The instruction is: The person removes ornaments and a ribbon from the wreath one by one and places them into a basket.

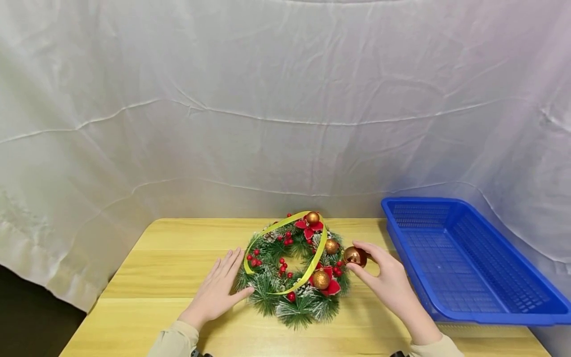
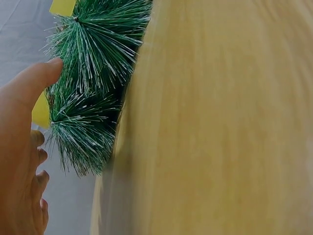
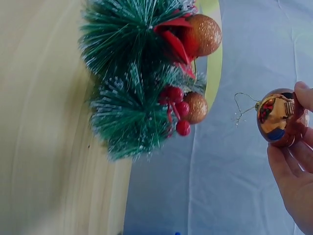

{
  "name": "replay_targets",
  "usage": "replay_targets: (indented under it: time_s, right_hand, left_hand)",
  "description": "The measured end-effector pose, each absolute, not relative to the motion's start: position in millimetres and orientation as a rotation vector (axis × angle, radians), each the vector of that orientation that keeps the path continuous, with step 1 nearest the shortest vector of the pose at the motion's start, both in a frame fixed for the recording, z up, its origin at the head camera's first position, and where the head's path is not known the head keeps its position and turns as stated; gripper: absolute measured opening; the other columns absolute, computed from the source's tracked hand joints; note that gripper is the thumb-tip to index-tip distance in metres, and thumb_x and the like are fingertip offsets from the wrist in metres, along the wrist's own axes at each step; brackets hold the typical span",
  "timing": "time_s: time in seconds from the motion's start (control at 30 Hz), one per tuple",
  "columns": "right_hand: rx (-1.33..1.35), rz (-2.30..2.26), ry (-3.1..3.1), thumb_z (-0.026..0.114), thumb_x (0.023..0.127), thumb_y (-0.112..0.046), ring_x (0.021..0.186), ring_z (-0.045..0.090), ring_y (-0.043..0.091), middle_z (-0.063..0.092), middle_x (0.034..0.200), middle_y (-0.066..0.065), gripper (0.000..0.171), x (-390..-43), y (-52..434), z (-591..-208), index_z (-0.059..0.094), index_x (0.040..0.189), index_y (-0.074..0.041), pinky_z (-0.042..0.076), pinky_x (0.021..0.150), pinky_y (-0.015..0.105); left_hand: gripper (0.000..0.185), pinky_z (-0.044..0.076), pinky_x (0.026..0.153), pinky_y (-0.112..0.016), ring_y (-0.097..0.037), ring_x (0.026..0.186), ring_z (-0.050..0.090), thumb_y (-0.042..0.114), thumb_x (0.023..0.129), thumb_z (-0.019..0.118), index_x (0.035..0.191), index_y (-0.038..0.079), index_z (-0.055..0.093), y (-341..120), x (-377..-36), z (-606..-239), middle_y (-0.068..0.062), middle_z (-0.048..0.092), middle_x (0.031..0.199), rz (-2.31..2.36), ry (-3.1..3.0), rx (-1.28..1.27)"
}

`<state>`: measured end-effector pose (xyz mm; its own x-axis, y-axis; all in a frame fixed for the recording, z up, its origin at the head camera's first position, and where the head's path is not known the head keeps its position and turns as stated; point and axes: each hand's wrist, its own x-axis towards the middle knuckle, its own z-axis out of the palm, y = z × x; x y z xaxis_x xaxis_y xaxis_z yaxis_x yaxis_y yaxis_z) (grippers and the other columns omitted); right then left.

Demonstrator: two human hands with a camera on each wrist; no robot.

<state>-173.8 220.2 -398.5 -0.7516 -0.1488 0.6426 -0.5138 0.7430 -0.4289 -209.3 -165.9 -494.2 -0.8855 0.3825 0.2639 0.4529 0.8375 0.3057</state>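
We see the left hand (image 1: pixel 219 286) with fingers straight, at the left edge of the wreath (image 1: pixel 266 296), while the right hand (image 1: pixel 391 283) pinches a shiny ball (image 1: pixel 356 256) — its thin cord (image 3: pixel 238 105) showing — just beside the right edge. The wreath lies between our hands on the table (image 1: pixel 165 263), a yellow ribbon (image 1: pixel 319 248) looping over it — the blue basket (image 1: pixel 459 272) sits farther right.

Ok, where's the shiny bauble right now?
In the head view, the shiny bauble is right of centre, pinched in the right grip beside the right edge of the wreath, with the basket farther right.
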Motion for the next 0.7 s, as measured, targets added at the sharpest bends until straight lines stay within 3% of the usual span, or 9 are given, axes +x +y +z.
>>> replay_targets:
  time_s: [0.27, 0.5, 0.7]
  right_hand:
    - [0.446, 0.795, -2.349, 0.085, 0.070, -0.011, 0.098, 0.064, 0.021, 0.067, 0.113, 0.005, 0.050, -170.5, 234.3, -400.3, 0.066, 0.117, -0.008, 0.052, 0.081, 0.022]
    - [0.408, 0.786, -2.348, 0.084, 0.071, -0.009, 0.098, 0.064, 0.023, 0.066, 0.113, 0.007, 0.050, -166.2, 245.1, -397.2, 0.065, 0.117, -0.006, 0.039, 0.086, 0.003]
    - [0.371, 0.754, -2.332, 0.084, 0.070, -0.011, 0.098, 0.062, 0.020, 0.067, 0.113, 0.007, 0.049, -164.0, 253.7, -396.6, 0.066, 0.116, -0.006, 0.034, 0.088, 0.005]
  left_hand:
    - [0.094, 0.011, 0.116, -0.049, -0.019, 0.145, 0.004, 0.068, 0.088, 0.046, 0.154, 0.018, 0.003, -165.4, -210.2, -494.8, 0.001, 0.002, 0.159, -0.555, -2.824, -0.649]
    - [0.093, 0.011, 0.115, -0.050, -0.022, 0.145, 0.005, 0.067, 0.088, 0.046, 0.154, 0.017, 0.004, -165.4, -210.5, -495.5, -0.001, 0.004, 0.159, -0.545, -2.805, -0.660]
    - [0.093, 0.011, 0.116, -0.049, -0.023, 0.145, 0.007, 0.068, 0.088, 0.046, 0.154, 0.017, 0.005, -165.7, -209.9, -495.8, -0.001, 0.004, 0.159, -0.546, -2.801, -0.660]
